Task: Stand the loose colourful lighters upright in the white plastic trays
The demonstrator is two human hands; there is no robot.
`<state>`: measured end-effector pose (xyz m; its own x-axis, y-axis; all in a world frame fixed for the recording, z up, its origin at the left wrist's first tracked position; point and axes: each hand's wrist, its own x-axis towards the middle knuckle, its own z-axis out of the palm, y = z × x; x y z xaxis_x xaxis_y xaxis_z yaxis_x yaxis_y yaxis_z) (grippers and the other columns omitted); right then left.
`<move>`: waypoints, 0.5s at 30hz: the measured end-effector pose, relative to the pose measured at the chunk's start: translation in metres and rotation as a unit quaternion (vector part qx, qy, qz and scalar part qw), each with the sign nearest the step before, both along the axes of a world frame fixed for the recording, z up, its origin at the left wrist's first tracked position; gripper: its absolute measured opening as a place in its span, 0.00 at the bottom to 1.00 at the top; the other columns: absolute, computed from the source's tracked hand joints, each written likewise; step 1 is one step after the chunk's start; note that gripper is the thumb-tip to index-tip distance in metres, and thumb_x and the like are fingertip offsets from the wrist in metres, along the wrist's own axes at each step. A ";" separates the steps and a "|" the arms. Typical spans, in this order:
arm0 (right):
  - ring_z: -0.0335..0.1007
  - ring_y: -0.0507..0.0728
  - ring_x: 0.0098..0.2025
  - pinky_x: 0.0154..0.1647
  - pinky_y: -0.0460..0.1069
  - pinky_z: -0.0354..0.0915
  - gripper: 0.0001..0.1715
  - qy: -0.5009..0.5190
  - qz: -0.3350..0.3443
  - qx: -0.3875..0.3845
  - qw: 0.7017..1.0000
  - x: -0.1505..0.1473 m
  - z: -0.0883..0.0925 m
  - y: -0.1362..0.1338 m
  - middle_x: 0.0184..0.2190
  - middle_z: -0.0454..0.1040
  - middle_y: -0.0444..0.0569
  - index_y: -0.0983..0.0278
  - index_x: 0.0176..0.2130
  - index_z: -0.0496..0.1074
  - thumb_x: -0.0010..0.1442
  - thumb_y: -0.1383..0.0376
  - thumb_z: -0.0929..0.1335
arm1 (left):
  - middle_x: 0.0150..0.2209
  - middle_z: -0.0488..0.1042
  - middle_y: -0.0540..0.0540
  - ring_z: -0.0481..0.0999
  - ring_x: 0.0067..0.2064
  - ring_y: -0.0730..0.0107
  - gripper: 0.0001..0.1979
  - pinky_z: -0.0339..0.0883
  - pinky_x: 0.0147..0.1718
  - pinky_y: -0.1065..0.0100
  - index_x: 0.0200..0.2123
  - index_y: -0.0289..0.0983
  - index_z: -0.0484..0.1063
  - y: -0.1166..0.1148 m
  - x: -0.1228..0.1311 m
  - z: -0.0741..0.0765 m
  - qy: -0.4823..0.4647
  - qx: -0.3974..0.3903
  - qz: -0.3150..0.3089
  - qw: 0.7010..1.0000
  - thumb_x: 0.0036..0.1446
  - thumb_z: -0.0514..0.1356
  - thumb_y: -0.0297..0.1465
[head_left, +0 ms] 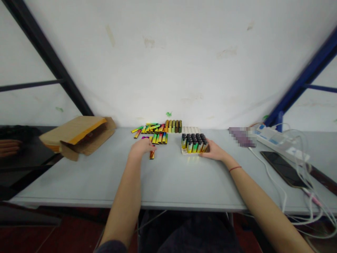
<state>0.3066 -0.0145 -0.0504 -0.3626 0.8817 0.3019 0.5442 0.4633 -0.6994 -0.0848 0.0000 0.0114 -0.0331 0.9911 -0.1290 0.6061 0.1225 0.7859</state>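
My left hand [143,145] is closed in a pinch at the end of a shiny orange-gold lighter sleeve [152,155], just above the table. Beside and behind that hand lies a pile of loose metallic sleeves [159,138] in green, yellow and red. My right hand [215,151] grips the right side of a white tray [185,153] packed with upright lighters [195,145], which have black tops and yellow-green bodies. Behind the tray, a block of upright sleeves [173,126] stands beside a white holder with holes [191,129].
An open cardboard box [79,135] lies on the left of the grey table [168,182]. To the right are a dark phone [283,168], a power strip [279,142], a partly blurred purple item [243,137] and tangled white cables [273,181]. A wall [168,63] rises behind.
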 end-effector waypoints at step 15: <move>0.74 0.71 0.52 0.57 0.64 0.71 0.45 -0.001 -0.007 -0.001 1.000 0.000 -0.002 0.000 0.51 0.80 0.56 0.63 0.57 0.71 0.44 0.51 0.80 | 0.11 0.57 0.57 0.67 0.21 0.66 0.16 0.62 0.28 0.69 0.16 0.41 0.66 -0.009 0.026 0.000 0.048 -0.006 0.034 0.998 0.29 0.68 0.18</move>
<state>0.3067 -0.0145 -0.0520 -0.3508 0.8871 0.2998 0.5526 0.4546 -0.6985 -0.0584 -0.0087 0.0110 -0.1138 0.9845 -0.1337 0.6681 0.1754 0.7231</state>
